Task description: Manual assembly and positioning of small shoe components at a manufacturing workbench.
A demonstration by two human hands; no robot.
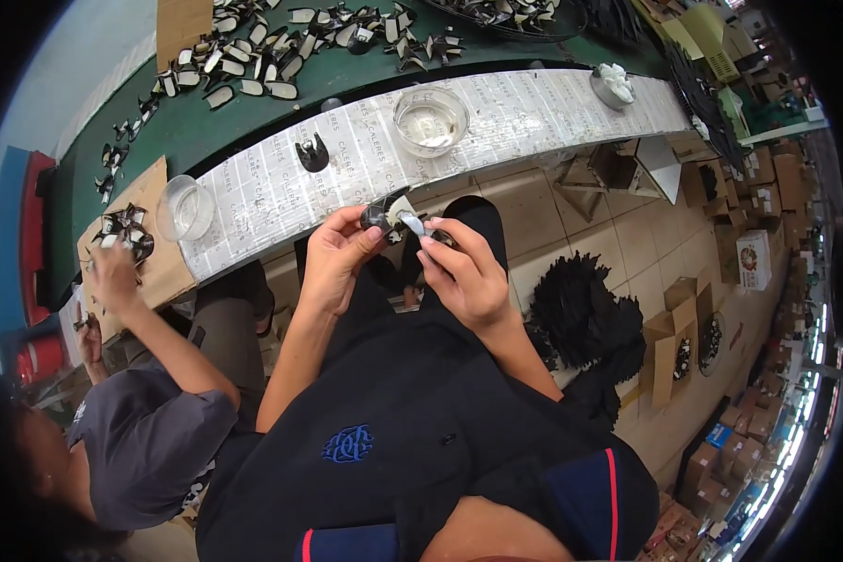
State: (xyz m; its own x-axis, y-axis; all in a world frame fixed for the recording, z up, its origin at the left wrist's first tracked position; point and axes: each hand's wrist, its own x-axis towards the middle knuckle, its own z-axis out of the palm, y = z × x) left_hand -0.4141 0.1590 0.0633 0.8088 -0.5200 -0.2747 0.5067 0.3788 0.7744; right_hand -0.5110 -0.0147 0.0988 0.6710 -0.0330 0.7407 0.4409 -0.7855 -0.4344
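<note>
From my end I see a room with a pale tiled floor [665,267], cartons [757,258] stacked along the right side. The long green bench [206,131] curves across the upper view, a pale printed sheet [525,108] lining its near edge. A co-worker [150,440] in grey sits at the left, and a heap of black pieces [581,309] lies on the floor to the right. On the sheet stand a clear bowl [431,126] and a metal cup [612,96] of white wads.

My two hands are raised in front of the bench edge, forearms angled inward — fingertips nearly meeting. The left hand [337,251] grips a dark glossy piece [377,217] between thumb and fingers; the right hand [473,272] pinches a pale wad [411,222] at it — whether they touch, I can't tell.
</note>
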